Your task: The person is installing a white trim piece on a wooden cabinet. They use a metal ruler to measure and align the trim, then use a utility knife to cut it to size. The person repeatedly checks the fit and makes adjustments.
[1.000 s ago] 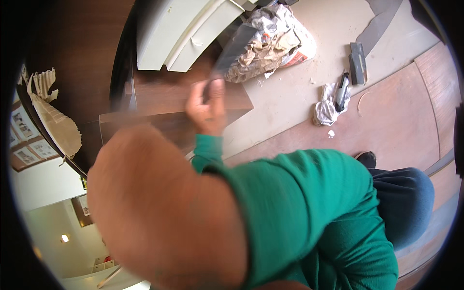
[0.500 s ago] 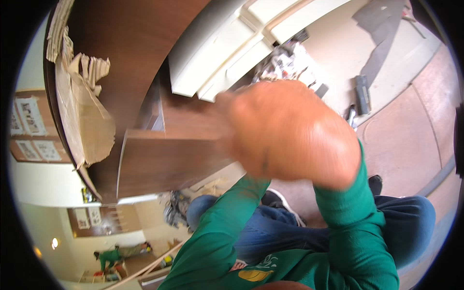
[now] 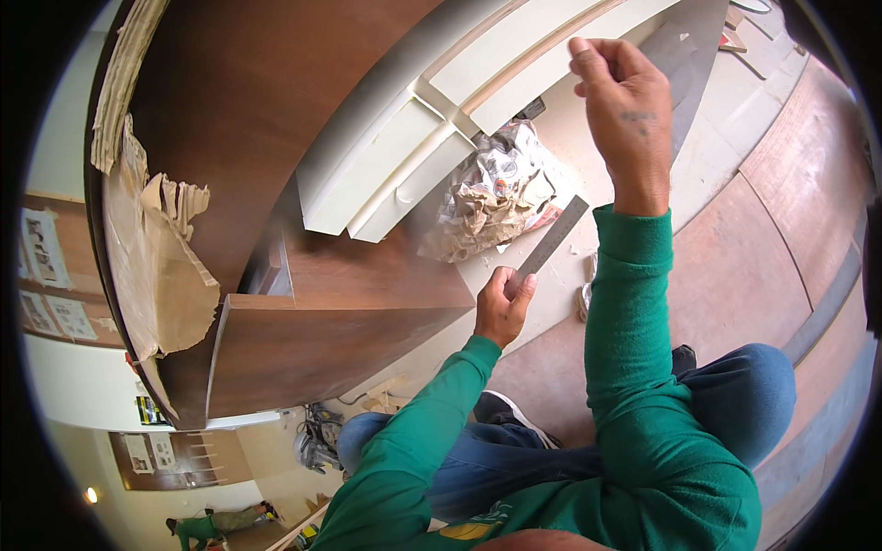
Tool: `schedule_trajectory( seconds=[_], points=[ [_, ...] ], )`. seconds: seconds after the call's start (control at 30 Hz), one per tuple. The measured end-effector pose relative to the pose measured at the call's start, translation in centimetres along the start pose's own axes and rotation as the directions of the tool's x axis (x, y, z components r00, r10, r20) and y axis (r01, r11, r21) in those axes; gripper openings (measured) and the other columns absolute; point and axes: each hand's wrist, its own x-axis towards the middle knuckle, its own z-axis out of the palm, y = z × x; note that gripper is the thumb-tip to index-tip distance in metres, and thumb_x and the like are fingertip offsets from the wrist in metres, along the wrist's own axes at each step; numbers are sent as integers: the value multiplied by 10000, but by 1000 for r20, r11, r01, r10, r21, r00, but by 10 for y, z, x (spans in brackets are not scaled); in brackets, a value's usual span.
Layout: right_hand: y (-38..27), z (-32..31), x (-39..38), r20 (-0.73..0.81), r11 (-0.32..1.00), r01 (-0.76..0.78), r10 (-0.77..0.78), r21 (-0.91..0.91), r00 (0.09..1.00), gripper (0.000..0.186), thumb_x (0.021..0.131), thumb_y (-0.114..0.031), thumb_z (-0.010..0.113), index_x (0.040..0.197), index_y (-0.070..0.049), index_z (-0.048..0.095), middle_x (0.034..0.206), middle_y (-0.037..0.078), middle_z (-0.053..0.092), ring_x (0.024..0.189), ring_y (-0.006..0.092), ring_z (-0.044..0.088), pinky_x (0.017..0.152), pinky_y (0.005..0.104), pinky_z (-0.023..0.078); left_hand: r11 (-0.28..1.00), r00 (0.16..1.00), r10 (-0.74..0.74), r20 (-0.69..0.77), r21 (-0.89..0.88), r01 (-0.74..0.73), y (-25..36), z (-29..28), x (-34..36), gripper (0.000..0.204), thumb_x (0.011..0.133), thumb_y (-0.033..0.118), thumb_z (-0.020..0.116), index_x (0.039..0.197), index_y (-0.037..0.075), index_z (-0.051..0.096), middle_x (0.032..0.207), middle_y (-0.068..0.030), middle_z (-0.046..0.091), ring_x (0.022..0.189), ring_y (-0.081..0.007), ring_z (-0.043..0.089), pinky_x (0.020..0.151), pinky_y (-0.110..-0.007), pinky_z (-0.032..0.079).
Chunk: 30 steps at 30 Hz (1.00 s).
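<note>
My left hand (image 3: 503, 308) grips one end of a flat grey steel ruler (image 3: 555, 237), which points up and to the right over the floor. My right hand (image 3: 630, 115) is raised near the white panel. Its fingers are curled in against the thumb, and anything inside them is hidden. The white panel (image 3: 441, 151) has raised strips and a slot along its edge. Beneath and left of it stands a brown wood-faced cabinet piece (image 3: 340, 354) with a thin pale edge. Neither hand touches the cabinet or the panel.
Crumpled paper and plastic (image 3: 501, 188) lie beside the panel. Torn cardboard (image 3: 161, 248) clings to the tall brown panel (image 3: 248, 101). Brown boards (image 3: 735, 275) cover the floor at right. A power tool (image 3: 319, 436) sits near my knee. Another person (image 3: 216, 525) bends over far off, lower left.
My hands, blurred and overlapping by the cabinet before, are now apart. The right has risen toward the upper right; the left is lower, with the ruler now plainly visible. The view has shifted slightly.
</note>
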Motion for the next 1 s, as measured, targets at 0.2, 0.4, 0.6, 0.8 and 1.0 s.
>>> schedule_trajectory(
  seconds=[0.2,0.4,0.6,0.8,1.0],
  points=[
    [6,-7,9,-93,832,-37,106,553,990,372,1052,-371,793,901,-35,747,764,-7,650,729,107,643,690,272,538,967,936,147,-320,-152,-204,22,4,2,390,1116,402,729,1187,31,633,984,11,617,863,-91,551,794,-281,502],
    [14,-9,14,339,819,-325,171,473,925,425,1044,-445,800,1065,-21,771,905,32,727,853,124,665,787,292,546,891,798,308,-519,-136,-432,76,-24,11,432,1144,432,674,1266,27,583,1029,24,598,895,-84,537,829,-276,495],
    [8,-8,-9,868,852,-304,-292,427,401,600,1073,-483,757,1390,26,735,1201,147,819,1162,224,747,1076,369,561,864,801,394,-451,-114,-490,116,-43,26,370,1128,353,723,1252,23,613,1044,5,632,867,-72,556,800,-262,501],
    [-4,-16,-5,800,769,-467,-94,437,592,351,1149,-362,659,1154,-33,781,879,44,784,857,148,741,869,330,585,659,633,737,-238,464,-592,146,-72,34,242,1095,228,749,1108,-13,738,974,-51,729,855,-152,657,778,-309,544],
    [20,-20,19,395,603,-411,168,684,903,347,1132,-374,674,1098,-31,716,737,-1,586,646,139,622,627,298,531,621,456,776,-435,655,-432,186,-115,70,290,953,158,826,1211,48,748,1250,-124,717,1205,-310,639,1006,-442,502]
  ],
)
